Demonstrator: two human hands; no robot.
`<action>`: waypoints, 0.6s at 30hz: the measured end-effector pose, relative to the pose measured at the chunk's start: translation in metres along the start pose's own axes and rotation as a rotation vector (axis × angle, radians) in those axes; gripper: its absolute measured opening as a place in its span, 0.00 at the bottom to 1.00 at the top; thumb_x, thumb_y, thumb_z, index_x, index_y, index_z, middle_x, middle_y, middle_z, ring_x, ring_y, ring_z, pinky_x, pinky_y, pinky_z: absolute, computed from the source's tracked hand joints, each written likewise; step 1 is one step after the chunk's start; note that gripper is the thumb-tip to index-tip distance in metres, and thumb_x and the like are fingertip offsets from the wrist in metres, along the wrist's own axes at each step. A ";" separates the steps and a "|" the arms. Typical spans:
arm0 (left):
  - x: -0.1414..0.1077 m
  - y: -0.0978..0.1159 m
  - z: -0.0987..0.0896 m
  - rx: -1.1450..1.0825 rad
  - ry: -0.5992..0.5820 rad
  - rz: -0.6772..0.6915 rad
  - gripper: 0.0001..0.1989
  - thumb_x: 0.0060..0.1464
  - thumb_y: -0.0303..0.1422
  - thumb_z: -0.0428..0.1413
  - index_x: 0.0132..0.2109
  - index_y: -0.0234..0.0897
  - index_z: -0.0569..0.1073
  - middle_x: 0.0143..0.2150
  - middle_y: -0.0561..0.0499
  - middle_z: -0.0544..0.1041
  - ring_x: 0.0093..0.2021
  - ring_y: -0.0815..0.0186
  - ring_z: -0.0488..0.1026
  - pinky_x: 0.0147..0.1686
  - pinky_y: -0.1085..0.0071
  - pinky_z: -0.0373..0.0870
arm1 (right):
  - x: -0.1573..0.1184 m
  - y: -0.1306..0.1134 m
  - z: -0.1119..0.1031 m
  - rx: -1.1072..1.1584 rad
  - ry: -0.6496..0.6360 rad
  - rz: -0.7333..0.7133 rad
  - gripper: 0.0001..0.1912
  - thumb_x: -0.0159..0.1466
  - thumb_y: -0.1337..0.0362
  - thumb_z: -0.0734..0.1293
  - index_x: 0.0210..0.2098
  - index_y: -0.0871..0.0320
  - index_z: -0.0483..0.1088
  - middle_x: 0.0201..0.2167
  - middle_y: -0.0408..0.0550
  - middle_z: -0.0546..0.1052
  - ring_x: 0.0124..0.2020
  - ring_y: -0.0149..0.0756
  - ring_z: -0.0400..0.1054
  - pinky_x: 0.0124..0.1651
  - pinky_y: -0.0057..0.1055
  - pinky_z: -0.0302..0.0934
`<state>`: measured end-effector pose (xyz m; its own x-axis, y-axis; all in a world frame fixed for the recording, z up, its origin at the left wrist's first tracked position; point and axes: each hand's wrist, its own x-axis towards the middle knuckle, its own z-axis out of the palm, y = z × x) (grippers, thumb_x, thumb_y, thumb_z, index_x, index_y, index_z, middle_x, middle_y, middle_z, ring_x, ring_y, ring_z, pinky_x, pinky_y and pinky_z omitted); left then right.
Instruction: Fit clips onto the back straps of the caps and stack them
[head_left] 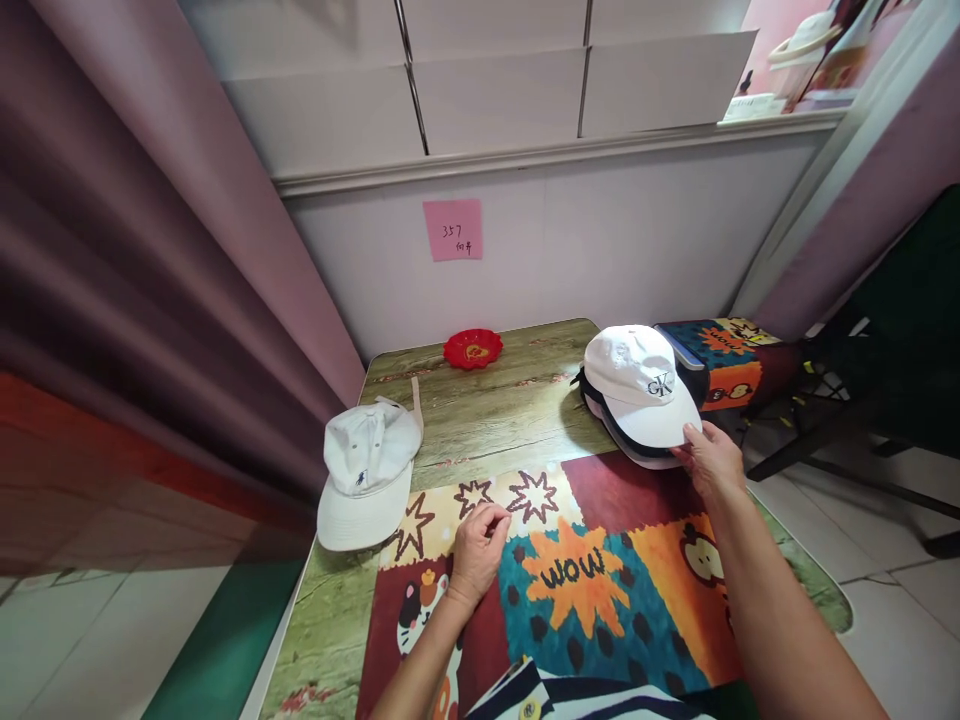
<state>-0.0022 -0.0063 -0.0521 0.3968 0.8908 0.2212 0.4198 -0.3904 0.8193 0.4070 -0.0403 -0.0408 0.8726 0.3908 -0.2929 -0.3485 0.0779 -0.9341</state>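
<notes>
At the table's right side, a white baseball cap with a black CK logo rests on top of at least one other cap, whose dark edge shows below it. My right hand pinches the front of its brim between thumb and fingers. Over the patterned mat, my left hand is loosely closed, with nothing visible in it. To its left lies a second white baseball cap with a small dark emblem, brim toward me and strap end sticking up at the back. No hand touches this one.
A red scalloped dish sits near the table's back edge, below a pink note on the wall. A stool with a patterned cover and a dark chair stand to the right. A mauve curtain hangs at left.
</notes>
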 end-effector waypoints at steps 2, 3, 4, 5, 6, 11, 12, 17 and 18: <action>0.000 0.001 0.000 0.000 0.002 -0.001 0.10 0.61 0.36 0.52 0.33 0.40 0.75 0.35 0.49 0.78 0.38 0.62 0.75 0.42 0.66 0.71 | 0.001 0.002 -0.009 -0.135 -0.012 -0.047 0.21 0.53 0.66 0.74 0.47 0.61 0.73 0.26 0.42 0.76 0.21 0.30 0.69 0.24 0.27 0.72; 0.000 0.001 0.000 0.000 0.002 -0.003 0.10 0.61 0.36 0.52 0.33 0.40 0.75 0.35 0.49 0.78 0.38 0.62 0.75 0.42 0.66 0.71 | 0.002 0.002 -0.014 -0.206 -0.024 -0.066 0.23 0.53 0.64 0.74 0.48 0.62 0.72 0.24 0.42 0.75 0.21 0.33 0.70 0.26 0.31 0.73; 0.000 0.001 0.000 -0.002 0.000 -0.007 0.10 0.61 0.36 0.52 0.33 0.40 0.75 0.35 0.49 0.78 0.38 0.62 0.75 0.42 0.66 0.71 | 0.003 0.001 -0.019 -0.284 -0.035 -0.083 0.25 0.53 0.62 0.74 0.49 0.62 0.72 0.23 0.43 0.75 0.22 0.36 0.71 0.28 0.35 0.74; 0.000 0.001 0.000 -0.004 0.000 -0.009 0.10 0.61 0.36 0.52 0.33 0.40 0.75 0.35 0.49 0.78 0.38 0.62 0.75 0.42 0.66 0.71 | 0.003 -0.001 -0.023 -0.384 -0.035 -0.105 0.27 0.53 0.60 0.74 0.50 0.63 0.73 0.22 0.45 0.75 0.24 0.41 0.73 0.32 0.40 0.74; 0.000 0.001 0.000 -0.007 0.001 -0.010 0.10 0.61 0.35 0.52 0.34 0.40 0.75 0.35 0.49 0.78 0.38 0.62 0.75 0.43 0.66 0.71 | 0.002 -0.004 -0.027 -0.513 -0.016 -0.142 0.28 0.53 0.59 0.75 0.51 0.64 0.73 0.23 0.48 0.76 0.28 0.46 0.75 0.37 0.46 0.74; 0.000 0.001 0.000 -0.021 -0.009 -0.020 0.10 0.60 0.35 0.52 0.34 0.40 0.75 0.36 0.49 0.79 0.39 0.62 0.75 0.43 0.66 0.71 | -0.015 -0.022 -0.025 -1.122 0.190 -0.541 0.36 0.57 0.50 0.72 0.60 0.64 0.70 0.51 0.70 0.76 0.53 0.65 0.71 0.56 0.60 0.63; 0.000 0.002 0.000 -0.016 -0.013 -0.027 0.10 0.60 0.35 0.52 0.34 0.40 0.75 0.35 0.49 0.78 0.39 0.62 0.75 0.43 0.66 0.71 | -0.020 -0.024 -0.020 -1.134 0.194 -0.620 0.38 0.58 0.47 0.70 0.62 0.64 0.67 0.56 0.71 0.73 0.56 0.66 0.69 0.56 0.59 0.62; -0.005 0.005 0.003 -0.007 0.014 -0.029 0.09 0.60 0.31 0.53 0.33 0.40 0.76 0.34 0.50 0.78 0.38 0.63 0.74 0.43 0.68 0.69 | -0.031 -0.019 0.015 -1.119 0.071 -0.789 0.53 0.55 0.33 0.68 0.64 0.68 0.59 0.59 0.76 0.68 0.60 0.70 0.62 0.59 0.63 0.56; -0.006 0.004 0.004 -0.012 0.021 -0.026 0.09 0.59 0.30 0.53 0.32 0.40 0.76 0.34 0.50 0.78 0.37 0.64 0.74 0.42 0.68 0.69 | -0.031 -0.013 0.019 -1.113 0.031 -0.786 0.55 0.54 0.31 0.68 0.63 0.69 0.58 0.59 0.79 0.66 0.61 0.73 0.60 0.60 0.67 0.53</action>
<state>0.0002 -0.0141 -0.0517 0.3684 0.9055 0.2108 0.4201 -0.3644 0.8311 0.3781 -0.0355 -0.0155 0.7234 0.5646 0.3975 0.6846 -0.5116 -0.5192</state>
